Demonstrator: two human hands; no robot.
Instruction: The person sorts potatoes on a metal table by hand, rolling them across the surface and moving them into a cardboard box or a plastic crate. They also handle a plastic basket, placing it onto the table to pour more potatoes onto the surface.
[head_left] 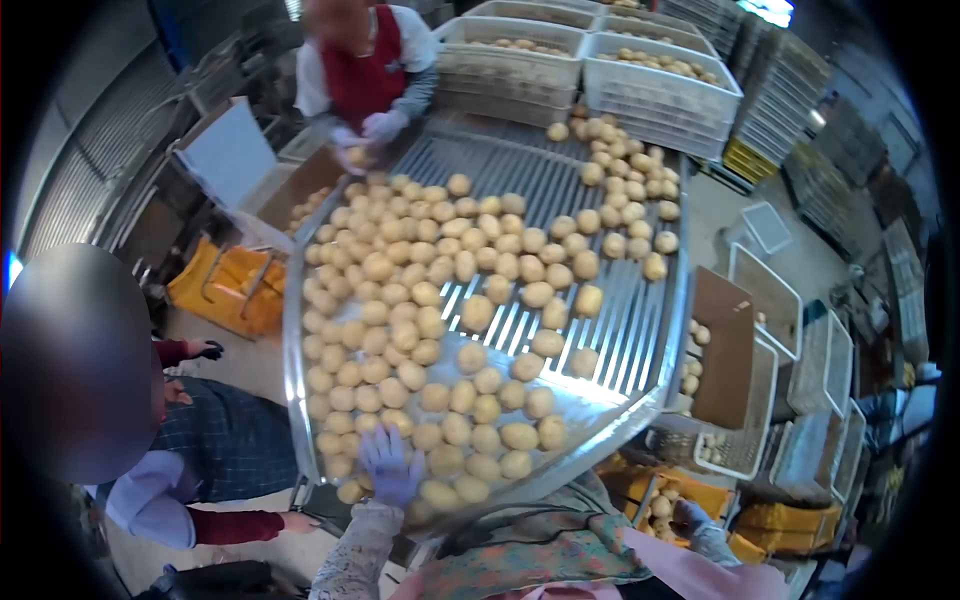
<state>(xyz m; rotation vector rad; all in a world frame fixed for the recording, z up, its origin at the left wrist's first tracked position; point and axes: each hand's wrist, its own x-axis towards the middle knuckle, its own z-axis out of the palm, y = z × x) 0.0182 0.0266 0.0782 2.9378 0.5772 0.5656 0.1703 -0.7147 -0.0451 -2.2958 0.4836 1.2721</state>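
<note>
My left hand (391, 466), in a lavender glove, lies with its fingers spread on potatoes at the near left edge of the metal sorting table (640, 405). Many round, pale potatoes (378, 266) cover the table's left side and near end. Down at the lower right, my right hand (690, 516), also gloved, is beside potatoes (661, 508) in an orange crate (625, 484). Its fingers are too small and partly hidden to show whether they grip anything.
Across the table a person in a red vest (372, 75) handles potatoes with gloved hands. Another person (225, 440) stands close on the left. White crates (660, 95) of potatoes line the far end. Cardboard (722, 345) and more crates (768, 290) stand at right.
</note>
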